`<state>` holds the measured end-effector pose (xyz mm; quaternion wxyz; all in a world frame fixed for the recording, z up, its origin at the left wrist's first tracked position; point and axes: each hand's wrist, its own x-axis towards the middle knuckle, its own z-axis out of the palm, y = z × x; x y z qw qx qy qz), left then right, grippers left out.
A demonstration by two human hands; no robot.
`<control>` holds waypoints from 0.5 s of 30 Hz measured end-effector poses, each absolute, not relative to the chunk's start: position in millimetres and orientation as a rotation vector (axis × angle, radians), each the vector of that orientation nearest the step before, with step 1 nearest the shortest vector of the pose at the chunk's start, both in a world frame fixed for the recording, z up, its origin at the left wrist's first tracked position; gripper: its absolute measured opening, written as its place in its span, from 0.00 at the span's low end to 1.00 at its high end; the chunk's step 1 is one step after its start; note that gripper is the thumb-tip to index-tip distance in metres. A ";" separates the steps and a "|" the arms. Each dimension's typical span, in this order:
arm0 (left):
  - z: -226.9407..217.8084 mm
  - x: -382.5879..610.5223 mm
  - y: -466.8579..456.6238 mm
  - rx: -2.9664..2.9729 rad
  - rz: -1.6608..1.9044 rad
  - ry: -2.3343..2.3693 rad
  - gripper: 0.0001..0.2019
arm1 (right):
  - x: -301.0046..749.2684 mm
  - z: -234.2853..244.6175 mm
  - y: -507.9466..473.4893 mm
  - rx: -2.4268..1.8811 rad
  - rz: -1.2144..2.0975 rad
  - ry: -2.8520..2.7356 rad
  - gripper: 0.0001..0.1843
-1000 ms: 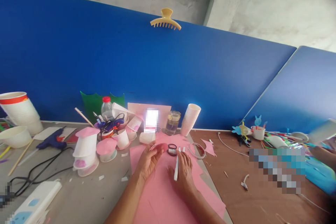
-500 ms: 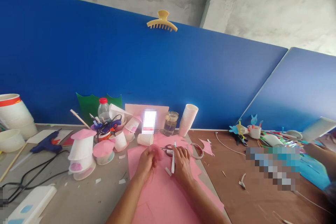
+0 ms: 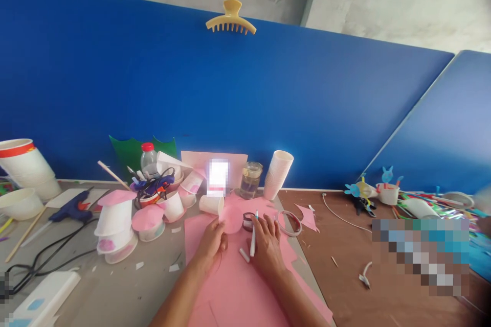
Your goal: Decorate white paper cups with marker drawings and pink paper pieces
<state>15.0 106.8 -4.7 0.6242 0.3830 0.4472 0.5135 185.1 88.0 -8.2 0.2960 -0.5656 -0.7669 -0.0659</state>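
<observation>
A round piece of pink paper (image 3: 231, 218) is pinched at its left edge by my left hand (image 3: 211, 241). My right hand (image 3: 268, 240) rests over the pink sheet (image 3: 238, 286), its fingers spread and bent slightly. A white pen (image 3: 252, 240) lies along its thumb side, tip pointing away; whether the thumb presses on it is hard to tell. Beside the pen is a small white cap (image 3: 244, 254). Dark-handled scissors (image 3: 247, 221) sit just beyond the right fingertips, partly hidden. To the right lies a roll of tape (image 3: 289, 224).
Behind my hands stand a glass jar (image 3: 251, 180), a stack of paper cups (image 3: 278, 174) and a tipped cup (image 3: 211, 205). At left are pink-topped cup models (image 3: 115, 219), a glue gun (image 3: 72, 207) and cables (image 3: 32, 260). A blue partition (image 3: 287, 102) closes the back.
The pink circle, blurred before, now lies flatter and shows clearly in my left hand. My right hand stays by the pen. The view has shifted slightly, and the co-worker's arm at right has mostly left view.
</observation>
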 end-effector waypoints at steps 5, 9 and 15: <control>0.1 14.3 104.2 0.851 1.170 1.001 0.15 | 191.9 -10.5 90.8 -1.518 -0.188 -2.030 0.33; 4.8 14.5 102.7 0.818 1.177 0.999 0.16 | 193.9 -10.3 91.8 -1.447 -0.163 -2.082 0.38; 6.7 13.9 103.8 0.768 1.197 0.979 0.16 | 192.5 -10.8 93.5 -1.433 -0.119 -2.088 0.34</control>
